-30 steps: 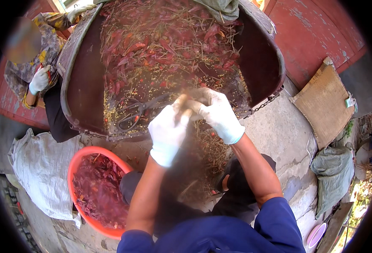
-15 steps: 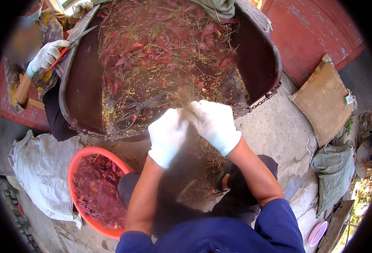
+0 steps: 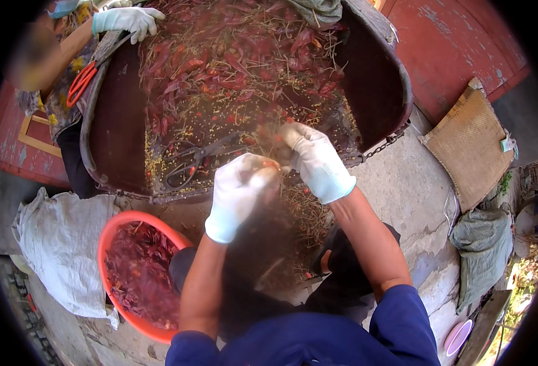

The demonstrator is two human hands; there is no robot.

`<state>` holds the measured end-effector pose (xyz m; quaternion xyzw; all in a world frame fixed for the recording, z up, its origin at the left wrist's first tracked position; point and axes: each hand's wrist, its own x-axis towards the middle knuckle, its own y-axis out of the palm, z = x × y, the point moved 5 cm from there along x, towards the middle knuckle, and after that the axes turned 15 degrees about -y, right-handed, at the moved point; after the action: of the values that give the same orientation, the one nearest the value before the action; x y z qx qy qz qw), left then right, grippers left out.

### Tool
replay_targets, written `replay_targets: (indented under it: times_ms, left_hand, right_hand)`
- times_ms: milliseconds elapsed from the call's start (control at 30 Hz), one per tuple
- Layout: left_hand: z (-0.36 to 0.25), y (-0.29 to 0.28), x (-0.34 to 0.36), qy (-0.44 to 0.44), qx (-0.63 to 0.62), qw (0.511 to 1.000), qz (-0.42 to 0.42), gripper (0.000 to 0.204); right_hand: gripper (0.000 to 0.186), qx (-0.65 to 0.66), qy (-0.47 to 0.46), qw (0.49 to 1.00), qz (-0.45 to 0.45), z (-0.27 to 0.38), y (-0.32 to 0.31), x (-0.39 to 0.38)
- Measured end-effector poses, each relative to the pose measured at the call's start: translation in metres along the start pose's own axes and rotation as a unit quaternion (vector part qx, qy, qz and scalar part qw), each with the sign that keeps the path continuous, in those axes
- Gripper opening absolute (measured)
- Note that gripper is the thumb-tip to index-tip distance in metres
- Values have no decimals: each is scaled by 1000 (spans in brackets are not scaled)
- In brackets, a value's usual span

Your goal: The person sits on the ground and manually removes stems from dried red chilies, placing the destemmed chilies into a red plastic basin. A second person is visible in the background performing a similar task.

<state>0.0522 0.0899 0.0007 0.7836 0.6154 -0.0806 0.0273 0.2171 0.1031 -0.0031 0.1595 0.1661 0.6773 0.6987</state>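
Note:
My left hand [image 3: 241,188], in a white glove, is closed in a pinch on a dried chili pepper [image 3: 271,163], of which a small red bit shows at the fingertips. Close beside it, my right hand [image 3: 319,160], gloved the same, has its fingers curled together. What lies in its fingers is blurred and cannot be made out. Both hands are over the near edge of a dark metal tub [image 3: 375,91]. Dried red chilies [image 3: 238,61] with stems are heaped at its far side. Black scissors [image 3: 198,155] rest among loose yellow seeds just beyond my left hand.
Left of my knees stands an orange basin [image 3: 104,256] of red chilies, by a white sack [image 3: 67,250]. Across the tub's left rim, a co-worker's gloved hand [image 3: 131,23] reaches in near red-handled scissors [image 3: 84,82]. A brown woven sack [image 3: 467,146] lies right.
My hands have drawn slightly apart, and a red bit now shows at the left fingertips. The co-worker's hand has moved from the red-handled scissors toward the chili heap.

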Motion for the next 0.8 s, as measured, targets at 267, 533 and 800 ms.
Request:
replay_targets:
  times_ms: [267, 533, 800]
  left_hand:
    - [6, -22, 2, -97, -363, 922, 98, 18]
    - [3, -24, -10, -85, -393, 912, 85, 35]
    - [0, -32, -14, -95, -382, 917, 66, 36]
  right_hand:
    - [43, -662, -320, 678, 21, 22, -20, 50]
    - [44, -797, -279, 533, 54, -18, -19, 84]
    - [11, -727, -347, 591, 33, -12, -25, 76]
